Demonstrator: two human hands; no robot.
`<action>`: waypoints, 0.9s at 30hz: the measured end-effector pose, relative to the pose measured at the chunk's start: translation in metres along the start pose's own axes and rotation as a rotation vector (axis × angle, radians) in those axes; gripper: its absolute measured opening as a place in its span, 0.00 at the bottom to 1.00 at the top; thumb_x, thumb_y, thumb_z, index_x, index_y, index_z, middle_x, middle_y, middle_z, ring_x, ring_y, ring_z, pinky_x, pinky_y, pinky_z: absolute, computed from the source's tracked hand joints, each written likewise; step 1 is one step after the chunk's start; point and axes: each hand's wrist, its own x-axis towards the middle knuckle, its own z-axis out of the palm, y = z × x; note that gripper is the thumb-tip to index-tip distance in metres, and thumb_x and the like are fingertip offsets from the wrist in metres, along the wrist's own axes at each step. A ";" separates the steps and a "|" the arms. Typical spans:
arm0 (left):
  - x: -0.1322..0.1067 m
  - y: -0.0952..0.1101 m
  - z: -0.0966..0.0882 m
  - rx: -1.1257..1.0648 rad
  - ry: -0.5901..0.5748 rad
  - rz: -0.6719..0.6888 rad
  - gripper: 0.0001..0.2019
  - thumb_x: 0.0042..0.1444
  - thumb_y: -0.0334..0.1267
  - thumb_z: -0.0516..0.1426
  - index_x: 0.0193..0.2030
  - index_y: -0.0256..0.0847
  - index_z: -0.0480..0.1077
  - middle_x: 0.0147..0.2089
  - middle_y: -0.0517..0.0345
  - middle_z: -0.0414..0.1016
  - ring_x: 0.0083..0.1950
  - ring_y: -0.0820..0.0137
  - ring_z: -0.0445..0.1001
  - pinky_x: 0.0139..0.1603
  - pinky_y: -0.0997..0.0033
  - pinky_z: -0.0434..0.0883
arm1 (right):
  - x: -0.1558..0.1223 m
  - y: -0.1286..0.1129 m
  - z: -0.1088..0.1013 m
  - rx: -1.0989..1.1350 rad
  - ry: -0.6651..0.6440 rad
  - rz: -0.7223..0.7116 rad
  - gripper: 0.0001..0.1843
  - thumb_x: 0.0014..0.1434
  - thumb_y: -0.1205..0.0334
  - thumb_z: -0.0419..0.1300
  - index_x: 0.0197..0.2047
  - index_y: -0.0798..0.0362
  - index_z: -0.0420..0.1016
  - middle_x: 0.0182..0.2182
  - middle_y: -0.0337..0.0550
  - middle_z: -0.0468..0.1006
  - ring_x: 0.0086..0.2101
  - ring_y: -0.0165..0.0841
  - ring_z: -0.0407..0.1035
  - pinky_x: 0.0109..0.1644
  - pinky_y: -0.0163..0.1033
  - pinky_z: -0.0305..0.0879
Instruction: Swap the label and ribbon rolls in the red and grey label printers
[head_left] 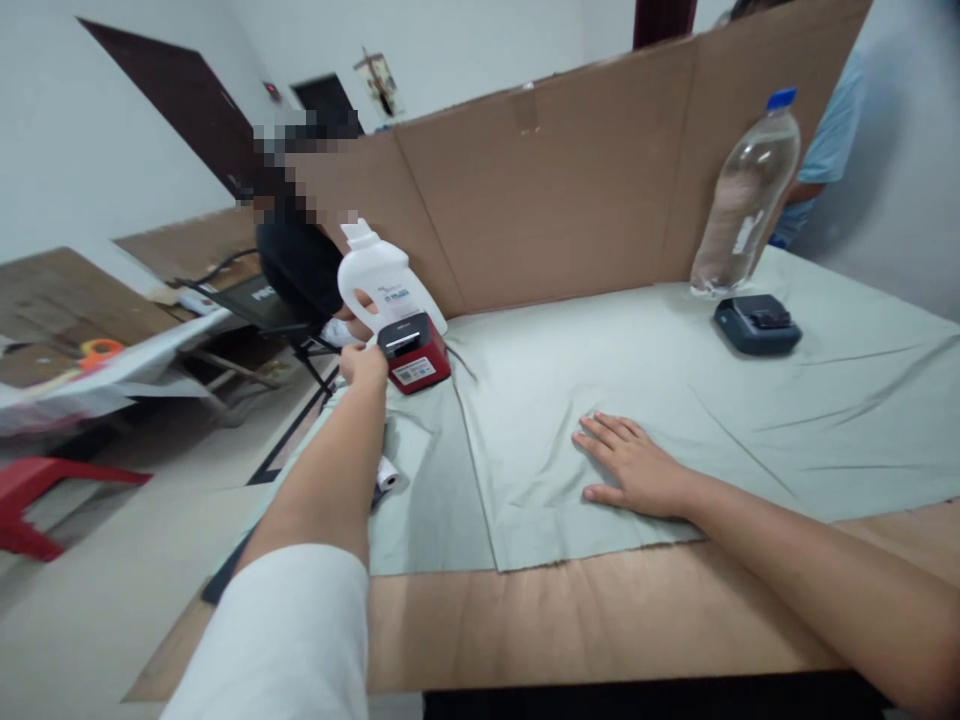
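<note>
At the table's left edge, my left hand is against the left side of a small red and black box-shaped device with a white label on its front. The fingers look curled, and what they hold, if anything, is hidden. Just behind the device leans a white jug-like bottle with a handle. My right hand lies flat on the pale green cloth, fingers spread, holding nothing. Partly covered by my left forearm is a small white roll.
A cardboard panel stands along the back. At the right are a clear bottle with a blue cap and a dark flat device. One person sits beyond the left edge, another behind the panel. A red stool stands left.
</note>
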 end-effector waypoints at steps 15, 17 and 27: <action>-0.223 -0.059 0.031 0.974 -0.767 0.736 0.27 0.66 0.49 0.43 0.69 0.42 0.57 0.73 0.47 0.51 0.74 0.52 0.48 0.69 0.40 0.48 | -0.007 -0.002 0.004 -0.027 0.052 -0.008 0.44 0.60 0.34 0.50 0.69 0.55 0.56 0.69 0.56 0.51 0.68 0.51 0.45 0.68 0.57 0.45; -0.225 -0.058 0.023 0.997 -0.760 0.737 0.28 0.66 0.49 0.43 0.70 0.41 0.55 0.74 0.47 0.50 0.74 0.53 0.48 0.69 0.41 0.48 | -0.017 -0.005 0.006 -0.026 0.059 -0.011 0.44 0.60 0.34 0.49 0.70 0.55 0.56 0.69 0.56 0.51 0.68 0.51 0.45 0.68 0.58 0.45; -0.227 -0.059 0.019 0.992 -0.723 0.753 0.27 0.65 0.48 0.43 0.68 0.43 0.58 0.72 0.49 0.54 0.73 0.55 0.51 0.68 0.43 0.51 | -0.011 0.057 -0.016 -0.072 0.182 0.196 0.36 0.61 0.41 0.55 0.66 0.50 0.61 0.69 0.53 0.55 0.68 0.50 0.45 0.67 0.56 0.46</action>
